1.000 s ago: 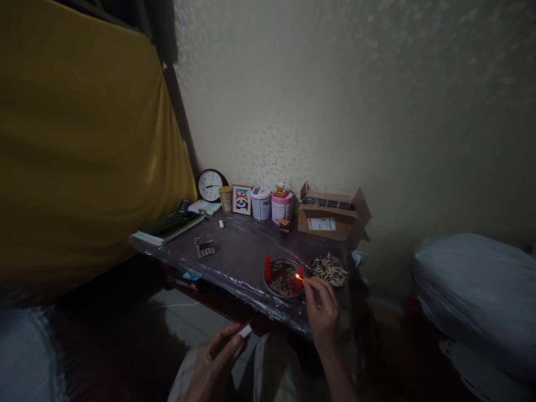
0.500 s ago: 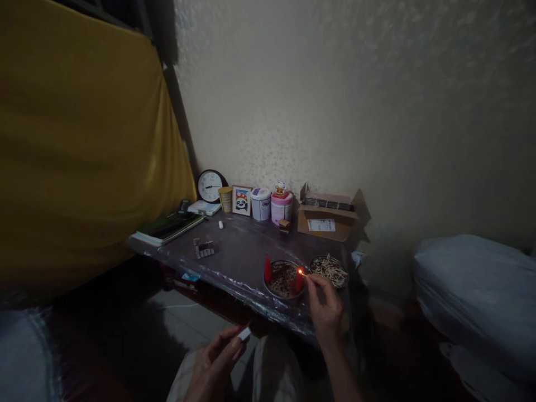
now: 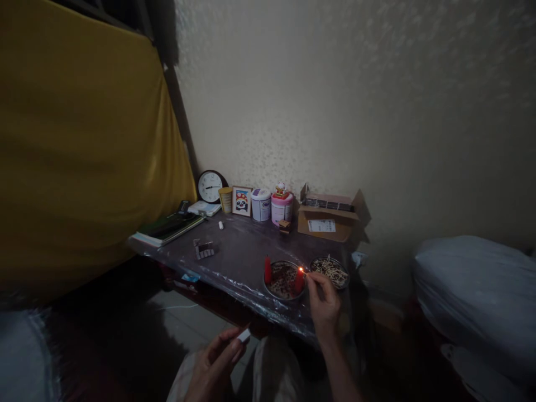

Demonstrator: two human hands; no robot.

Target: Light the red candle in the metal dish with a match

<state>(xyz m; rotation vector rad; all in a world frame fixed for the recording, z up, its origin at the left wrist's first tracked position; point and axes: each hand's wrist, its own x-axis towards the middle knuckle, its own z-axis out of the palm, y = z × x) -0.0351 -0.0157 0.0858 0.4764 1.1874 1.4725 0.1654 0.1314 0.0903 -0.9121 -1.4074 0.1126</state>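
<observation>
My right hand [image 3: 324, 304] pinches a burning match [image 3: 304, 272], its small flame at the top of the right red candle [image 3: 299, 281]. Whether the wick itself is alight I cannot tell. Another red candle [image 3: 267, 270] stands upright on the left side of the same round dish [image 3: 281, 297], whose bottom looks dark and speckled. Just right of it, partly behind my fingers, a second round dish [image 3: 345, 283] holds a heap of matchsticks [image 3: 329, 272]. Low in front of the table, my left hand [image 3: 218, 360] is closed around a small white matchbox [image 3: 244, 335].
The plastic-covered table [image 3: 243, 245] carries a clock [image 3: 210, 186], a yellow cup [image 3: 226, 200], a framed picture [image 3: 242, 201], two tubs [image 3: 261, 205], an open cardboard box [image 3: 322, 218] and books [image 3: 167, 229]. A yellow cloth [image 3: 92, 145] hangs at left; a covered bundle [image 3: 473, 290] lies right.
The lit match in my right hand has shifted very slightly up at the right candle's top. My left hand and the matchbox stay almost in place.
</observation>
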